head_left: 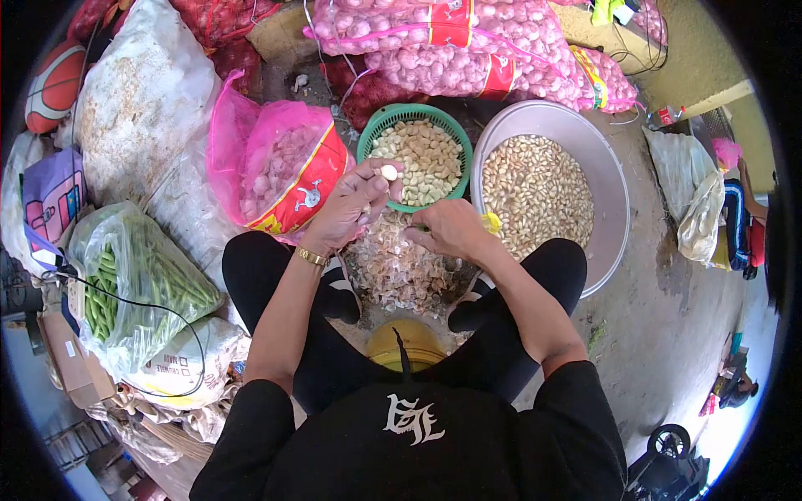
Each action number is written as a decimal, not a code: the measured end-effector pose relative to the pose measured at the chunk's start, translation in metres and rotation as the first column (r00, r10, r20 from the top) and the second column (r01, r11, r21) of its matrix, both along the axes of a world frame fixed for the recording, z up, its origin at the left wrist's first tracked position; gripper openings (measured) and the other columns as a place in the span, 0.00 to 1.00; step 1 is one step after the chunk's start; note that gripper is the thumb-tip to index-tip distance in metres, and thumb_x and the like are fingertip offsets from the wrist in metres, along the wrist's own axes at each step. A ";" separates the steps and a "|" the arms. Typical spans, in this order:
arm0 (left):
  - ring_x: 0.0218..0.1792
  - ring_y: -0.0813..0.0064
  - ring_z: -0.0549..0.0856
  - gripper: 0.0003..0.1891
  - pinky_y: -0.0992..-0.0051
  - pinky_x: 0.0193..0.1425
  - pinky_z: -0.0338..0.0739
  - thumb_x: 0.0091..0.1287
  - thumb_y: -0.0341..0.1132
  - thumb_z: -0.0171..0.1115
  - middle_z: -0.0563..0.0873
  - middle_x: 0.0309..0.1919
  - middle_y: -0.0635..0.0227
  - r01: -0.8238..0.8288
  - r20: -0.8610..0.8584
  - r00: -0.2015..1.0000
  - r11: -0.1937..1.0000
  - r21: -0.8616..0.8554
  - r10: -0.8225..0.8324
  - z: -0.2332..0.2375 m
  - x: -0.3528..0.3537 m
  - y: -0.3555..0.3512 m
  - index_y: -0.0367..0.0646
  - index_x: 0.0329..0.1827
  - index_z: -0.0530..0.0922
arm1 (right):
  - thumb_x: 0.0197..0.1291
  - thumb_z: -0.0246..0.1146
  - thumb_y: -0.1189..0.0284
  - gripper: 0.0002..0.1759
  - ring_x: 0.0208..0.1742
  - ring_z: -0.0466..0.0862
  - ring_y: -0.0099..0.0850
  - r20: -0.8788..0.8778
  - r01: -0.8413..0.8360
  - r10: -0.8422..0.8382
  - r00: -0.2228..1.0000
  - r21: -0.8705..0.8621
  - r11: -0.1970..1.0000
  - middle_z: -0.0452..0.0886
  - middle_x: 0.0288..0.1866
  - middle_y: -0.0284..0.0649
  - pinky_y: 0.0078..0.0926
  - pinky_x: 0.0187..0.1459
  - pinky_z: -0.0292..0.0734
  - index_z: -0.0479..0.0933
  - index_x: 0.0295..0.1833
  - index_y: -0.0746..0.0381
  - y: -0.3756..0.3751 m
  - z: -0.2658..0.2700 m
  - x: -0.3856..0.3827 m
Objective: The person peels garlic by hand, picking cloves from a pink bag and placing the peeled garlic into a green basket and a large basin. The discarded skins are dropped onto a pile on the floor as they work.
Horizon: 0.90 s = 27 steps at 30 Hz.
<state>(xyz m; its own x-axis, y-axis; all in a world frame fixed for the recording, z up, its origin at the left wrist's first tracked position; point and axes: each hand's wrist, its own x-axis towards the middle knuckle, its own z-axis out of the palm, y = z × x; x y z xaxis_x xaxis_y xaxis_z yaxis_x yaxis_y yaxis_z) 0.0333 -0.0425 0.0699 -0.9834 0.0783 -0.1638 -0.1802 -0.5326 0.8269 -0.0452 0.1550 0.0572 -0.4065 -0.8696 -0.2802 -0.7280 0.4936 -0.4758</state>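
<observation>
Between the fingertips of my left hand (352,203) is a pale peeled garlic clove (389,173), held up at the near left rim of a green basket (364,147). Peeled cloves (422,150) fill much of that basket. My right hand (455,227) is closed just right of the left one, near the basket's front. From its right side sticks out the yellow end of a tool (492,223); its working end is hidden. Below both hands, papery garlic skins (401,267) lie in a heap on the floor between my feet.
A big grey basin (614,196) of unpeeled cloves in water stands at the right. An open pink mesh bag (284,159) of garlic is at the left, beside a bag of green beans (142,275). Full garlic sacks (451,63) lie behind. A person (739,384) is far right.
</observation>
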 end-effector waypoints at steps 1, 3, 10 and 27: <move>0.21 0.90 0.68 0.16 0.89 0.23 0.62 0.74 0.38 0.55 0.78 0.32 0.71 0.015 0.010 1.000 1.000 -0.012 -0.015 0.001 0.000 -0.001 0.38 0.59 0.72 | 0.63 0.60 0.51 0.24 0.37 0.82 0.53 -0.001 -0.002 0.002 1.000 0.000 1.000 0.82 0.32 0.53 0.48 0.39 0.75 0.77 0.46 0.62 0.001 -0.001 -0.001; 0.24 0.89 0.71 0.16 0.89 0.26 0.65 0.73 0.37 0.56 0.78 0.33 0.71 -0.003 0.012 1.000 1.000 -0.010 0.003 -0.002 -0.001 -0.002 0.38 0.58 0.73 | 0.63 0.60 0.51 0.25 0.38 0.83 0.51 -0.005 0.054 -0.055 0.998 -0.106 0.993 0.82 0.34 0.54 0.46 0.41 0.76 0.76 0.49 0.64 0.005 -0.003 -0.005; 0.35 0.89 0.77 0.08 0.84 0.36 0.72 0.67 0.29 0.63 0.80 0.35 0.75 -0.232 -0.215 0.965 0.877 -0.420 0.153 -0.016 -0.007 0.011 0.38 0.47 0.78 | 0.53 0.74 0.66 0.23 0.39 0.81 0.24 0.446 0.496 -0.270 0.853 -0.530 0.688 0.84 0.37 0.42 0.26 0.40 0.77 0.78 0.52 0.64 -0.004 0.033 -0.016; 0.35 0.85 0.79 0.12 0.84 0.39 0.72 0.66 0.23 0.61 0.86 0.38 0.69 -0.441 -0.447 0.873 0.708 -0.552 0.195 -0.005 -0.014 0.022 0.34 0.52 0.81 | 0.67 0.62 0.69 0.10 0.39 0.80 0.17 0.802 0.771 -0.226 0.553 -0.390 0.503 0.85 0.36 0.34 0.19 0.44 0.75 0.83 0.44 0.65 -0.023 0.018 -0.014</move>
